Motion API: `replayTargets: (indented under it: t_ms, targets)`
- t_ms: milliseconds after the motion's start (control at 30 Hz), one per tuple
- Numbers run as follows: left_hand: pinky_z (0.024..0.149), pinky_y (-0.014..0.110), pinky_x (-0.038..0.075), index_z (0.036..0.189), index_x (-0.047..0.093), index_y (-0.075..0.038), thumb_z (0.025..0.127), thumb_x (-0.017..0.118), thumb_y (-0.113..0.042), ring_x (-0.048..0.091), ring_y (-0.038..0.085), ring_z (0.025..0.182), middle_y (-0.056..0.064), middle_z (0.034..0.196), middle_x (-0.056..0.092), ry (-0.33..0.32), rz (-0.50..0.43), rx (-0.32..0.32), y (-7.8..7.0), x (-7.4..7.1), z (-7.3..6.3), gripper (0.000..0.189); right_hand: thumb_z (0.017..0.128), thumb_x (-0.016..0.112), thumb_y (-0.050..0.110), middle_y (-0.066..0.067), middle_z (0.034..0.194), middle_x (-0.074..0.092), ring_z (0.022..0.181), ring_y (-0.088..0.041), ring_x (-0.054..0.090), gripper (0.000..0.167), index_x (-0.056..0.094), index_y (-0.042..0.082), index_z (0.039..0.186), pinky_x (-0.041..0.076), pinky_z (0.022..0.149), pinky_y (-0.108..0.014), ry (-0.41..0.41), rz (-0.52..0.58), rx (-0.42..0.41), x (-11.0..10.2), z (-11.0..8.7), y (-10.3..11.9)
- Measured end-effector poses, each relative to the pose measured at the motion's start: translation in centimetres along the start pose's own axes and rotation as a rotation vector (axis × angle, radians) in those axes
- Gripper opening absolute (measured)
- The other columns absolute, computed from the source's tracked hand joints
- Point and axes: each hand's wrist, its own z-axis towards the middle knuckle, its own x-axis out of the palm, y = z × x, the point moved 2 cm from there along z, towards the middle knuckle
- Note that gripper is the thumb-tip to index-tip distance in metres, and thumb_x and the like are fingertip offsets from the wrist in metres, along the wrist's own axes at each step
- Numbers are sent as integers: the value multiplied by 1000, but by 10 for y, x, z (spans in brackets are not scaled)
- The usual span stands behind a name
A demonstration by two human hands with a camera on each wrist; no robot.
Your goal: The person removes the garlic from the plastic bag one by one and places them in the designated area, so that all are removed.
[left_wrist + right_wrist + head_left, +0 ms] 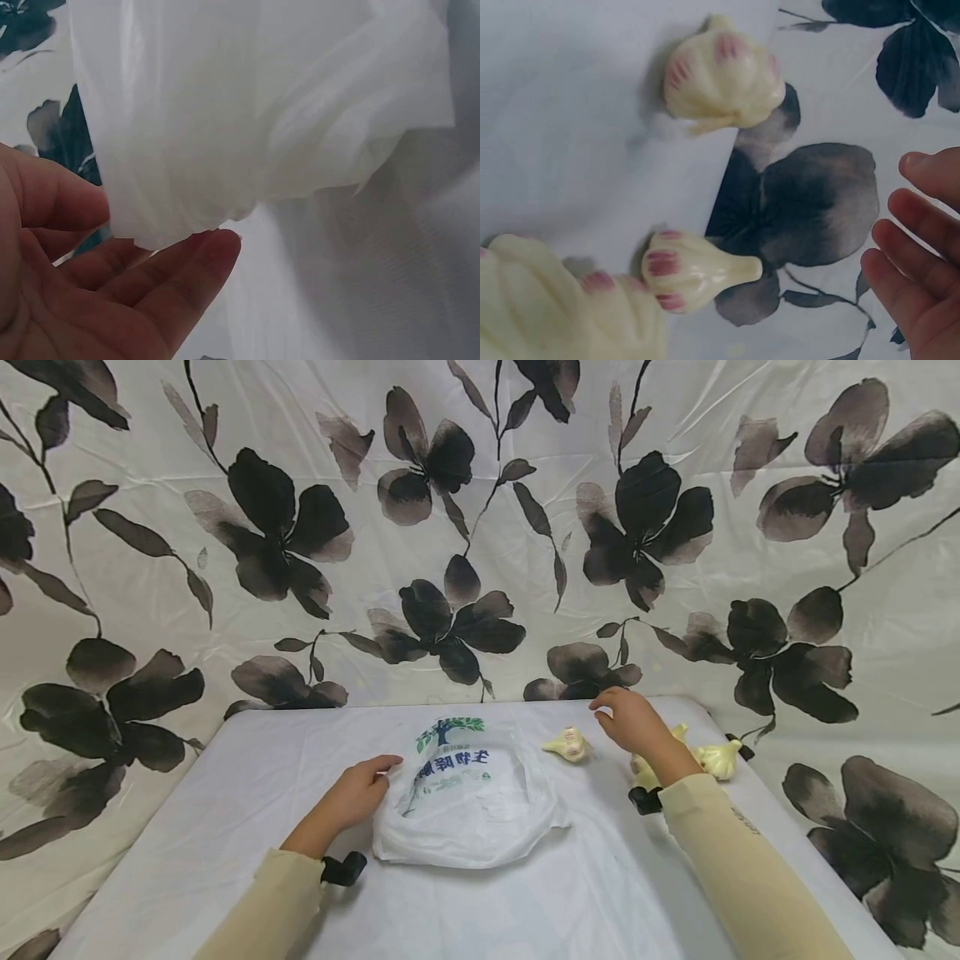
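Observation:
A white plastic bag [465,839] with green and blue print lies with its mouth spread on the table. My left hand [356,793] is at its left side; in the left wrist view the fingers [191,281] are extended at the edge of the bag [225,112], with a gap between thumb and fingers. My right hand [633,722] hovers over the table's back right, fingers loosely bent and nothing in them. One garlic bulb [570,745] lies between bag and right hand. More garlic bulbs [718,760] sit under and beside the right forearm, partly hidden by it.
The table [480,918] wears a white cloth, and its back edge [360,707] meets a hanging sheet [525,602] with dark flowers. Black wrist cameras [345,868] are strapped to both wrists. In the right wrist view, one garlic bulb [694,271] lies near the table edge.

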Motion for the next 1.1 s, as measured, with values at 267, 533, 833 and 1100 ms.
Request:
replayTargets:
  t_ms: [267, 533, 833, 1100]
  targets:
    - [101, 54, 47, 143, 47, -9, 98, 37, -12, 53, 38, 127, 19, 142, 51, 11, 38, 19, -2, -8, 3, 46, 93, 58, 11, -17, 121, 64, 111, -37, 61, 22, 71, 6, 110, 49, 95, -52, -36, -1, -19, -4, 0, 11]
    - [98, 55, 48, 143, 45, -8, 98, 35, -12, 53, 40, 126, 19, 142, 52, 2, 95, 69, -13, -23, 6, 46, 94, 58, 15, -17, 124, 62, 114, -37, 60, 26, 68, 5, 115, 49, 96, -52, -74, 10, -43, -11, 0, 21]
    - [106, 57, 41, 140, 45, 2, 95, 40, -8, 48, 43, 130, 26, 140, 50, -92, 234, 170, -23, -37, 8, 46, 95, 58, 24, -17, 137, 54, 123, -37, 55, 39, 59, 9, 131, 47, 100, -53, -49, 57, -7, -9, 2, 29]
    - [104, 57, 42, 142, 42, 4, 96, 46, -19, 50, 46, 126, 30, 141, 46, -182, 356, 208, -25, -43, 12, 51, 93, 61, 28, -17, 139, 51, 130, -37, 47, 49, 53, 8, 137, 41, 107, -54, -108, 30, -59, -6, 5, 33]
